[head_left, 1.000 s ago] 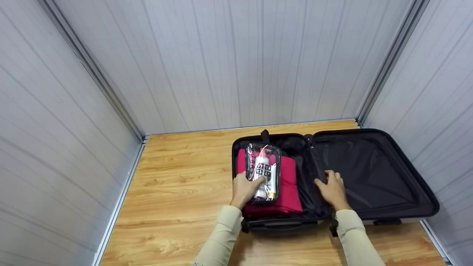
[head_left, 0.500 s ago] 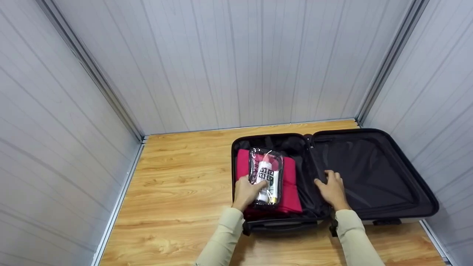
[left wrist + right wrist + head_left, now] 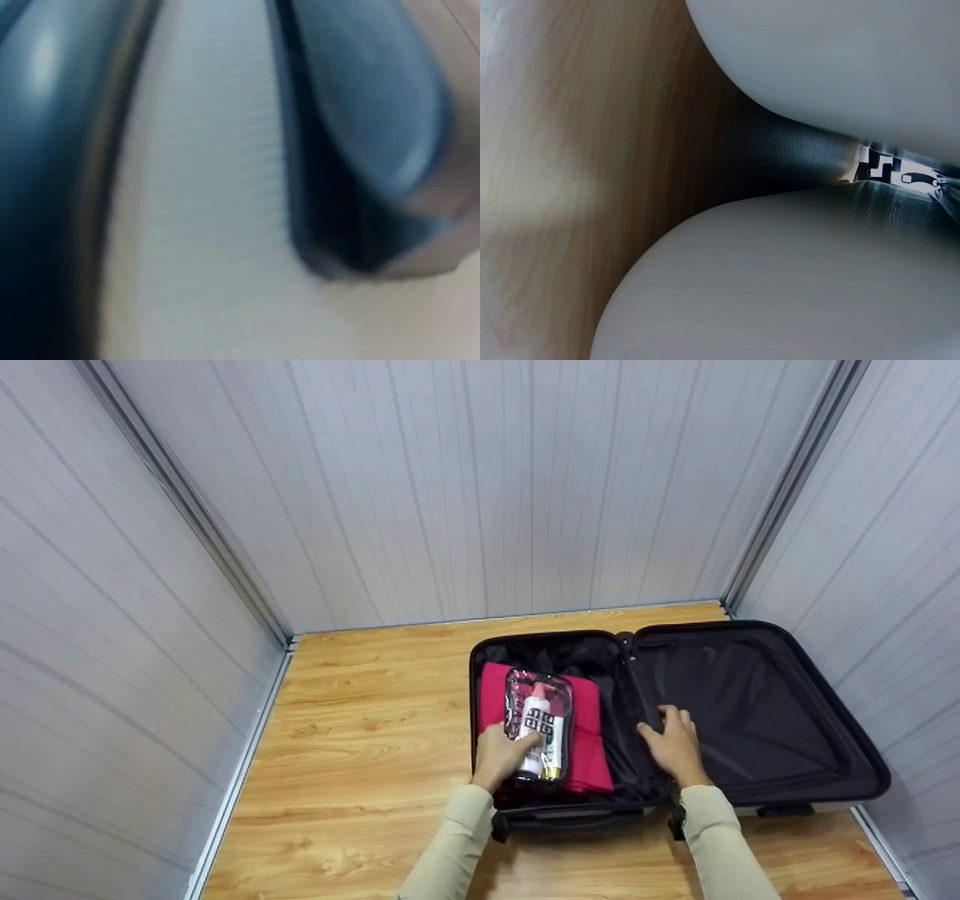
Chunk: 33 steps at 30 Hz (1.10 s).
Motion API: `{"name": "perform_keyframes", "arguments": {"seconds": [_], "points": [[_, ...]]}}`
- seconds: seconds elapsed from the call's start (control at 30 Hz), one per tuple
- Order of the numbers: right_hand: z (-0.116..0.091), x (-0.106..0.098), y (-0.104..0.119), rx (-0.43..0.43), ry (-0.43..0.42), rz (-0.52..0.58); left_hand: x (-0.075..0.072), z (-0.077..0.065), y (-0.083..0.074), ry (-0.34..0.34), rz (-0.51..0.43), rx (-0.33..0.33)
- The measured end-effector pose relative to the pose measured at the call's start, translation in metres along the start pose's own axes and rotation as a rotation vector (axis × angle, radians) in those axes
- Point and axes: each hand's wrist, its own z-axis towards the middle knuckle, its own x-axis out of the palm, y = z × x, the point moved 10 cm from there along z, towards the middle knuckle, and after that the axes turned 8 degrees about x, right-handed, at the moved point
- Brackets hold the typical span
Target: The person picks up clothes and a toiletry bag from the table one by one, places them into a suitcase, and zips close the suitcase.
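Note:
A suitcase [image 3: 757, 712] with a black lining lies spread flat in the head view, its two halves side by side. Folded red clothing [image 3: 589, 735] sits in the left half. My left hand [image 3: 501, 754] grips a clear, black-trimmed toiletry bag [image 3: 538, 701] by its left side, thumb on top and fingers hidden beneath. Inside the bag are a white bottle [image 3: 534, 712] with a pink top and a white tube [image 3: 556, 746] with a gold cap. My right hand [image 3: 676, 746] holds the inner rim between the halves, thumb to the left, fingers to the right.
Wooden floor [image 3: 360, 750] extends to the left of the suitcase. Pale panel walls [image 3: 480, 495] stand behind and on both sides. The right wrist view shows the suitcase's pale outer shells [image 3: 795, 277] close up; the left wrist view is blurred.
My left hand has brought the toiletry bag slightly down and toward me, lower over the red clothing. The bag's black strap at the top no longer shows. My right hand has stayed in place.

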Motion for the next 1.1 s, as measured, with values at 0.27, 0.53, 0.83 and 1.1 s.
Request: {"name": "perform_keyframes", "arguments": {"seconds": [0.27, 0.53, 0.83, 1.1], "points": [[0.001, 0.001, 0.0, -0.004, 0.008, -0.009, 0.001, -0.001, 0.007, 0.011, 0.043, -0.028], [0.0, 0.0, 0.003, -0.019, -0.01, -0.01, -0.002, -0.002, 0.011, 0.05, 0.092, -0.062], [0.001, -0.001, 0.002, -0.019, -0.015, -0.018, -0.006, -0.007, 0.002, 0.063, 0.154, -0.032], [0.001, 0.001, 0.003, -0.018, -0.002, -0.015, -0.009, -0.009, -0.026, 0.081, 0.253, 0.262]]}}
